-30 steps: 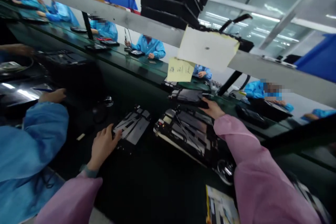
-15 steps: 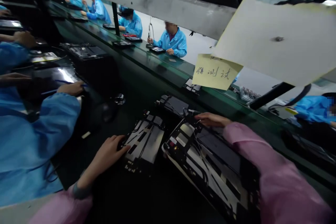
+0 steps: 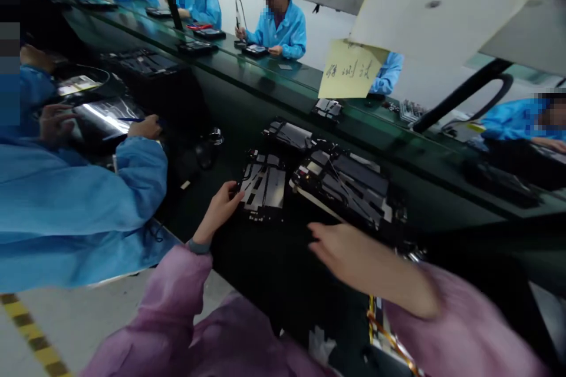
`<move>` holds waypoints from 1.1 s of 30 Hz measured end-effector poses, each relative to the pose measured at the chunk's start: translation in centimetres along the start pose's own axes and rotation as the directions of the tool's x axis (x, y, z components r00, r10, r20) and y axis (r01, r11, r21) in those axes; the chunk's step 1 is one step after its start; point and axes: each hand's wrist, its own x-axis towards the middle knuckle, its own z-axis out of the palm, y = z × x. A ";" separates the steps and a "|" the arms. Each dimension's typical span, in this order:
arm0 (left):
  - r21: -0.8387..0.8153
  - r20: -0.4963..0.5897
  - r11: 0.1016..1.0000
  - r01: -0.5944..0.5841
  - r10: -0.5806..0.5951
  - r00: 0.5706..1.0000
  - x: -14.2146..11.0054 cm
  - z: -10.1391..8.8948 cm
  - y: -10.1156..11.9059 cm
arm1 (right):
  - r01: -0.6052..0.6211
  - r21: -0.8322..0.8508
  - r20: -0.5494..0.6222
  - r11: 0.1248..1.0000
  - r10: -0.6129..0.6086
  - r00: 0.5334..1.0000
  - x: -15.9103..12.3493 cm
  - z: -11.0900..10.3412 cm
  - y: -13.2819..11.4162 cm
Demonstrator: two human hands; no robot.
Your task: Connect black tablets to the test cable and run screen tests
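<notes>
My left hand [image 3: 221, 206] is at the left edge of an opened tablet [image 3: 264, 188], fingers and thumb closed on that edge; bare inner parts, silvery panels and black strips show on it. My right hand [image 3: 342, 247] is in the air over the dark bench, slightly blurred, its fingers stretched leftward and holding nothing. Just beyond that hand lies a larger stack of opened tablets [image 3: 349, 185], with a thin cable across the top one. Behind the two sits another opened tablet [image 3: 289, 134].
At my left, a co-worker's blue sleeve [image 3: 137, 171] reaches over a shiny screen [image 3: 110, 115]. A tape roll [image 3: 216, 136] lies mid-bench. Yellow paper with handwriting [image 3: 351, 70] hangs ahead. Part of a device with orange-yellow tape [image 3: 378, 330] shows below my right arm.
My right hand has left the larger tablet stack and come back toward me, over the bench. My left hand is still at the smaller tablet. The view has tipped downward.
</notes>
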 end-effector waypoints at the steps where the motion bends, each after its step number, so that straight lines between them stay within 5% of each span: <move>1: -0.002 -0.005 1.000 -0.009 0.009 1.000 -0.6 0.0 -0.2 | -0.092 -0.030 0.000 0.995 0.092 0.996 1.0 3.6 -1.9; 3: -0.016 -0.005 1.000 -0.019 0.019 1.000 -2.1 -0.1 -0.8 | -0.290 -0.021 -0.114 0.957 0.286 0.951 3.7 9.4 -4.1; 5: -0.060 0.020 0.998 -0.005 0.006 1.000 -4.3 0.0 -1.5 | -0.367 0.083 -0.231 0.927 0.376 0.897 5.8 13.0 -4.5; 10: -0.328 0.315 0.928 0.180 -0.072 0.946 -11.6 1.3 -2.4 | -0.516 0.288 -0.317 0.806 0.589 0.743 4.1 15.6 -3.8; 13: -0.343 0.547 0.885 0.314 -0.084 0.833 -15.2 3.2 -1.9 | -0.519 0.292 -0.399 0.803 0.596 0.697 -2.2 16.4 -3.7; 15: -0.272 0.635 0.909 0.316 -0.077 0.768 -16.4 4.7 -1.4 | -0.570 0.294 -0.453 0.767 0.637 0.623 -8.6 17.5 -3.5; 16: -0.232 0.662 0.928 0.292 -0.069 0.746 -16.7 5.3 -1.1 | -0.626 0.310 -0.454 0.715 0.690 0.563 -12.2 18.2 -3.3; 19: -0.101 0.730 0.974 0.205 -0.067 0.680 -16.0 6.3 0.0 | -0.903 0.267 -0.453 0.336 0.871 0.190 -22.8 20.4 -1.3; 20: -0.049 0.764 0.985 0.167 -0.071 0.641 -15.7 6.2 0.6 | -0.946 0.196 -0.461 0.258 0.876 0.144 -25.7 21.0 0.0; 22: 0.019 0.816 1.000 0.022 -0.028 0.577 -15.4 5.7 2.4 | -0.948 0.118 -0.465 0.295 0.860 0.209 -29.6 22.0 3.1; 24: -0.029 0.825 0.978 -0.205 0.139 0.548 -16.2 5.7 5.1 | -0.906 0.005 -0.446 0.423 0.812 0.376 -31.6 22.7 6.0; 26: -0.112 0.826 0.894 -0.434 0.327 0.460 -18.0 6.8 8.3 | -0.853 -0.092 -0.425 0.513 0.755 0.500 -32.6 23.1 7.5; 29: -0.193 0.766 0.693 -0.694 0.548 0.335 -21.9 10.7 12.6 | -0.832 -0.169 -0.460 0.529 0.704 0.541 -34.0 23.1 6.6; 31: -0.189 0.654 0.478 -0.858 0.713 0.254 -24.7 13.7 14.4 | -0.828 -0.162 -0.513 0.536 0.671 0.535 -34.4 22.4 4.2; 33: -0.151 0.638 0.243 -0.958 0.764 0.094 -26.8 16.0 15.2 | -0.767 -0.085 -0.535 0.637 0.620 0.574 -33.9 21.1 1.3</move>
